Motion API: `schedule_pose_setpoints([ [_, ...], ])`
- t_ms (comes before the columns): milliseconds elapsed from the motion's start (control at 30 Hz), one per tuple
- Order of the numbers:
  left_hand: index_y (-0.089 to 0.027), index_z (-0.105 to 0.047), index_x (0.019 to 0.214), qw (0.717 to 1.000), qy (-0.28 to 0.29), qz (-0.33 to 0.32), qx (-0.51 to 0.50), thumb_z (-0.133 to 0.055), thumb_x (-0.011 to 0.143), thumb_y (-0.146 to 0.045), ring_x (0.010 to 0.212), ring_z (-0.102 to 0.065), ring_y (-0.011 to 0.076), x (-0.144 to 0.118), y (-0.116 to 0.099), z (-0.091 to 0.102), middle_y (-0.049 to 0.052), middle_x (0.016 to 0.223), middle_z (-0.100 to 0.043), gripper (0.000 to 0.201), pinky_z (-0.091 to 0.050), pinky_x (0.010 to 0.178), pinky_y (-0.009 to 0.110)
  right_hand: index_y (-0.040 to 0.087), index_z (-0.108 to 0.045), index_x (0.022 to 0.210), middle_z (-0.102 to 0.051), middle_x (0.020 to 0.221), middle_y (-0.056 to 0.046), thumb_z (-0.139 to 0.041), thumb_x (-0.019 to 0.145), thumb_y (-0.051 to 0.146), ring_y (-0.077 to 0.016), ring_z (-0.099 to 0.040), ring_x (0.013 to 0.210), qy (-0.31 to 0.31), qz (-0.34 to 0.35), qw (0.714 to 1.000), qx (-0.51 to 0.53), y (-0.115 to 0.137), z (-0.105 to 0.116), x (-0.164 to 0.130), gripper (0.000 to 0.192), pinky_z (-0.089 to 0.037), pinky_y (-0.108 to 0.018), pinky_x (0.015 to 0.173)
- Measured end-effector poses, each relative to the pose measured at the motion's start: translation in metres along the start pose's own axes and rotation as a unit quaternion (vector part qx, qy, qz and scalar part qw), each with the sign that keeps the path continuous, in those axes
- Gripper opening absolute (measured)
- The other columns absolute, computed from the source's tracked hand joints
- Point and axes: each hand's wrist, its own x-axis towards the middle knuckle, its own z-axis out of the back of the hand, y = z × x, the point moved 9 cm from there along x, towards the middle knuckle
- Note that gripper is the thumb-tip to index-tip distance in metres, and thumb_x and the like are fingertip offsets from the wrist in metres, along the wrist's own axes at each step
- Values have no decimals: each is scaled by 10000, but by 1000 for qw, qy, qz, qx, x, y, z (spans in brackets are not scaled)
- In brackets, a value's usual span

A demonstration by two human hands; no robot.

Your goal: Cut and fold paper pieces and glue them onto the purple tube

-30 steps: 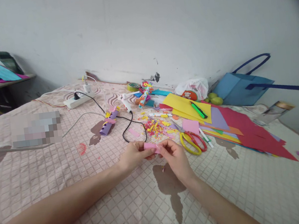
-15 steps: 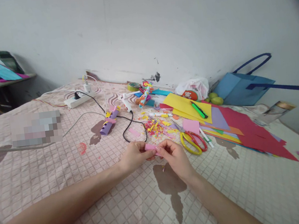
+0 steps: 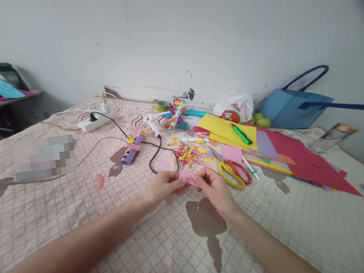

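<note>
Between my two hands is a small piece of pink paper (image 3: 189,177), held just above the tablecloth. My left hand (image 3: 165,187) pinches its left end between thumb and fingers. The right end is pinched by my right hand (image 3: 214,188). Right beyond the hands lies a heap of tiny colored paper scraps (image 3: 191,154). Scissors (image 3: 233,173) with yellow and red handles rest to the right of my right hand, beside a pink paper square (image 3: 232,153). A purple paper tube (image 3: 132,149) with dark dots and a pink band lies beyond my left hand.
A white glue gun (image 3: 152,124) with a black cord stands behind the scraps, near a power strip (image 3: 95,120). Colored sheets (image 3: 307,161), a green utility knife (image 3: 241,133) and a blue bag (image 3: 294,107) occupy the right. A cable (image 3: 51,178) crosses the left.
The pink paper has turned in my fingers and shows a wider, flatter face. My right hand has shifted slightly right. The other things on the table stay put.
</note>
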Motion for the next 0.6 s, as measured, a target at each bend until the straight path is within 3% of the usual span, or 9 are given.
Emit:
schedule_pose_setpoints([
  [200, -128, -681, 764, 998, 34, -2, 45, -713, 645, -375, 561, -572, 88, -2, -1, -8, 21, 654, -658, 276, -460, 579, 204, 183, -539, 689, -544, 619, 20, -566, 802, 355, -115, -501, 573, 25, 8, 1000, 5, 6, -8, -3, 207, -398, -226, 545],
  [467, -121, -682, 846, 995, 92, 35, 9, -663, 698, -408, 731, -633, 130, 0, 2, -8, 80, 850, -694, 324, -483, 719, 256, 181, -544, 693, -528, 622, 16, -576, 792, 366, -114, -468, 568, 0, -5, 1000, 4, 0, 1, 1, 212, -389, -233, 546],
  [600, -114, -624, 737, 996, 20, -31, 76, -661, 692, -421, 606, -588, 105, 3, -10, 5, 25, 665, -642, 312, -462, 611, 225, 180, -547, 711, -524, 633, 21, -580, 792, 376, -106, -474, 565, 14, -14, 1000, 18, 1, -2, 0, 215, -397, -225, 538],
])
